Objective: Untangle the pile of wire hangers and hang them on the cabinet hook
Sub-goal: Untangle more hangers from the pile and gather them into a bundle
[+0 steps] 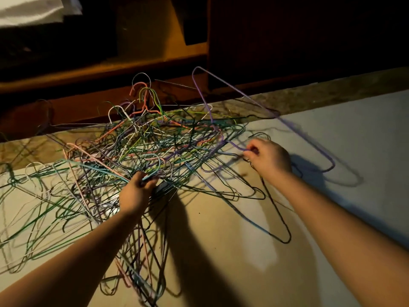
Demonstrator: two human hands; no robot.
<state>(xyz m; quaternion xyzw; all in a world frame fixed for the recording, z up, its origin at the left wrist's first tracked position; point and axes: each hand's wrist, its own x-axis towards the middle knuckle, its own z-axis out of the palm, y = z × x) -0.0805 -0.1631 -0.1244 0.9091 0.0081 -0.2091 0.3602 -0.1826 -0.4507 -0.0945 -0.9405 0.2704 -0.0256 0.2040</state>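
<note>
two bare forearms reach in from the near edge over a pale surface. closest in, a few loose hangers trail out of the heap toward the viewer, and a black hanger lies flat between the arms, nearer the right one. the left hand is at the near side of the pile of wire hangers, its fingers curled round a teal wire and some darker strands beside it. the right hand, at the pile's right edge, pinches a purple hanger between thumb and fingertips near its neck. that hanger is tilted up off the surface, one corner high over the back of the heap, its right end blurred. the pile itself is a dense knot of green, pink, white, orange, black and purple wire spread across the left and middle of the surface, several hooks sticking up at the back. behind it runs a mottled stone strip, then a dark wooden cabinet, with white cloth at the far left.
</note>
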